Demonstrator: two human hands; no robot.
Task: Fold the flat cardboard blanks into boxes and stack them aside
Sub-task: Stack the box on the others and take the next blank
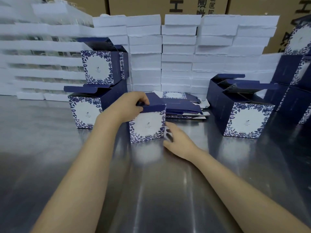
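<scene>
Bench point(151, 190), steel, contents as I am seeing them:

1. Foam trays point(178, 63), white. They are sitting in tall piles along the far edge, running from the left corner almost to the right one. The left end is blurring out.
2. Stacked pair point(101, 68) of folded boxes. They are standing one on the other toward the far left, in front of the trays, lids hanging open, floral faces turning my way.
3. Left hand point(131, 106). I am gripping the dark blue top flap of the centre box, fingers curling over its upper edge and thumb pressing the near side.
4. Centre box point(146, 126). It is standing upright mid-bench, just right of the lower box of the pair, printed face toward me.
5. Right hand point(176, 140). I am keeping it low beside the centre box's lower right corner, fingers spreading loose and holding nothing. They are blurring, so I cannot tell whether they are touching the cardboard.
6. Flat blanks point(183, 106). A low pile is lying behind the centre box, against the foot of the trays.
7. Open box point(244, 120). It is standing toward the right side, flaps sticking up.
8. Box stack point(296, 78). It is rising at the right edge, partly cut off.
9. Brown cartons point(151, 5). They are showing above the trays.
</scene>
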